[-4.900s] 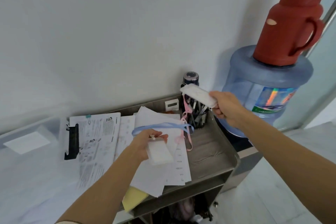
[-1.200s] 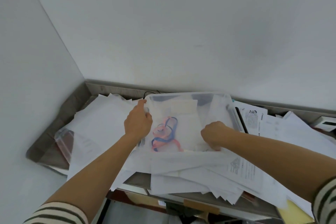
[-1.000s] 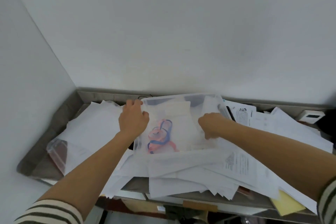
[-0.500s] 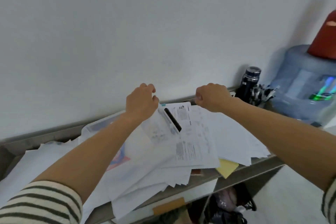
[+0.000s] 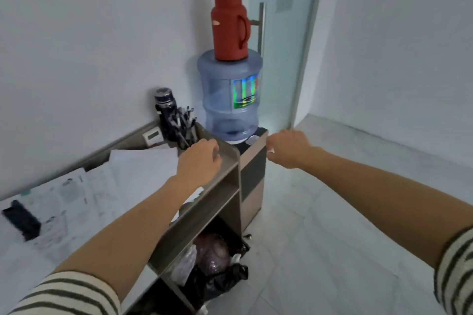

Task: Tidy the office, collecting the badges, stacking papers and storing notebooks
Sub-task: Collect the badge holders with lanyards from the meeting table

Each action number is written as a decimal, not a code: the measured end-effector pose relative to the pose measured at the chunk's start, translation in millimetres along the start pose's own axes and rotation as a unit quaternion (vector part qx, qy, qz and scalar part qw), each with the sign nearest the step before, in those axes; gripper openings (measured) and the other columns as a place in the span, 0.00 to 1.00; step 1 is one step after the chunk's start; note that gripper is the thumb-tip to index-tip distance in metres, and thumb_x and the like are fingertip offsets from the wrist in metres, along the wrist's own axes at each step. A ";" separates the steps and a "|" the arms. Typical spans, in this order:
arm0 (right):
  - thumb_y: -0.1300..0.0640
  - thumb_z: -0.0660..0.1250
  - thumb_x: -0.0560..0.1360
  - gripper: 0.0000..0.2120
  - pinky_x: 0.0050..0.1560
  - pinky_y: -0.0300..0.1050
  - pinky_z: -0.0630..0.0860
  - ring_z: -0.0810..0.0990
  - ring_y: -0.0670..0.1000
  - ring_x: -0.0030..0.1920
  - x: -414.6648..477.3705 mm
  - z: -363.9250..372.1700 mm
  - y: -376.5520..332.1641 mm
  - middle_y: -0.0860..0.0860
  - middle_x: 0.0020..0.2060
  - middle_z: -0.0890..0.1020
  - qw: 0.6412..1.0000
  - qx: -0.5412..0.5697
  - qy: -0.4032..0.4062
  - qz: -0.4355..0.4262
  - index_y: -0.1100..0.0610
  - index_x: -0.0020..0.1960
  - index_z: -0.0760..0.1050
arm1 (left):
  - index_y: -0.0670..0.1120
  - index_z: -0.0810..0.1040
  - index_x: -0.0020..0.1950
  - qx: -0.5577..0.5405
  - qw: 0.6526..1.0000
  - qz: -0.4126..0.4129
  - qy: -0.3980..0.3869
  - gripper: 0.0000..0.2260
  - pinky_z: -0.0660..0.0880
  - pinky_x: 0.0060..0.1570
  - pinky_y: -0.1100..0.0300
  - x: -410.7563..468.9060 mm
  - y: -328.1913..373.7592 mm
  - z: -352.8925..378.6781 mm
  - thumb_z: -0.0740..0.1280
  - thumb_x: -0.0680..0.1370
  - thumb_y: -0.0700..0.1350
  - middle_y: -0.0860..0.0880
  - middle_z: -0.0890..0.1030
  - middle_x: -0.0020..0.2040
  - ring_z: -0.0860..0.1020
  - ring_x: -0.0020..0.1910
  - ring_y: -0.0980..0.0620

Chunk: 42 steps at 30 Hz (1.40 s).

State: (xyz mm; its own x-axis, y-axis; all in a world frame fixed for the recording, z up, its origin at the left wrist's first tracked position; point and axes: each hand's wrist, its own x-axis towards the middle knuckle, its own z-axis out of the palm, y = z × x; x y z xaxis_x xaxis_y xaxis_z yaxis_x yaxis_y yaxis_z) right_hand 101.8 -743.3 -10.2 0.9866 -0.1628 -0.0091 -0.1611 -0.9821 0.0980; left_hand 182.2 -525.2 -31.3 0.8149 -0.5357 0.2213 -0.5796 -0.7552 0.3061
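Papers [image 5: 122, 181] lie loose and overlapping across the tabletop [image 5: 227, 158], with printed sheets to the left and blank ones to the right. They are unstacked, so the stacking step is judged not yet done. A black clip [image 5: 20, 217] lies on the left sheets. The pen holder [image 5: 184, 128] and the dark bottle [image 5: 165, 107] stand in the rear corner against the wall, probably to keep the working area free. No badges or notebooks show.

The left hand [image 5: 198, 161] hovers over the bare right end of the tabletop, back up and forearm extended. Its grip is loosely curled and holds nothing visible. The right hand [image 5: 289, 147] reaches past the tabletop end, near the low cabinet [image 5: 253, 169] that carries the water jug [image 5: 230, 100]. Its fingers are curled under, and a small white spot shows at the fingertips — whether this grip pinches anything cannot be told.
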 end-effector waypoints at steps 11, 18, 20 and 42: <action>0.48 0.62 0.78 0.14 0.49 0.48 0.72 0.79 0.57 0.55 -113.4 63.7 260.8 0.54 0.57 0.79 0.964 0.026 -0.074 0.253 0.51 0.60 0.77 | 0.46 0.76 0.61 -0.045 0.966 0.226 -0.119 0.12 0.74 0.49 0.54 107.5 253.3 147.1 0.62 0.79 0.47 0.47 0.79 0.56 0.77 0.50 0.48; 0.48 0.62 0.77 0.14 0.48 0.48 0.70 0.79 0.57 0.55 -168.8 89.4 396.3 0.54 0.57 0.79 0.904 0.043 -0.083 0.416 0.50 0.60 0.76 | 0.48 0.75 0.62 -0.042 0.920 0.352 -0.170 0.13 0.70 0.46 0.56 181.1 405.5 229.9 0.62 0.79 0.48 0.48 0.79 0.56 0.78 0.53 0.46; 0.49 0.62 0.77 0.14 0.49 0.48 0.72 0.79 0.57 0.55 -189.2 94.3 428.5 0.54 0.57 0.80 0.881 0.050 -0.084 0.463 0.51 0.59 0.77 | 0.48 0.75 0.62 -0.036 0.898 0.398 -0.186 0.13 0.69 0.45 0.57 197.4 451.3 250.4 0.62 0.78 0.48 0.48 0.79 0.56 0.77 0.53 0.46; 0.49 0.63 0.77 0.10 0.39 0.44 0.69 0.77 0.53 0.42 -465.7 166.3 757.2 0.49 0.45 0.79 0.686 0.103 -0.077 0.717 0.51 0.54 0.77 | 0.48 0.76 0.62 -0.056 0.729 0.614 -0.296 0.14 0.71 0.45 0.57 167.5 952.4 435.6 0.62 0.78 0.48 0.48 0.81 0.56 0.78 0.53 0.46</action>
State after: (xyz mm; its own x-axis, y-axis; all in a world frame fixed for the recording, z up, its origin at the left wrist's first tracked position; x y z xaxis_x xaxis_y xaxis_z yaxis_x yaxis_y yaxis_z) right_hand -483.9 -1426.9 -97.3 -0.2005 -0.9671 -0.1566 -0.9780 0.2070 -0.0258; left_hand -232.0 -1498.7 -106.1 -0.4807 -0.8762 -0.0359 -0.8428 0.4503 0.2947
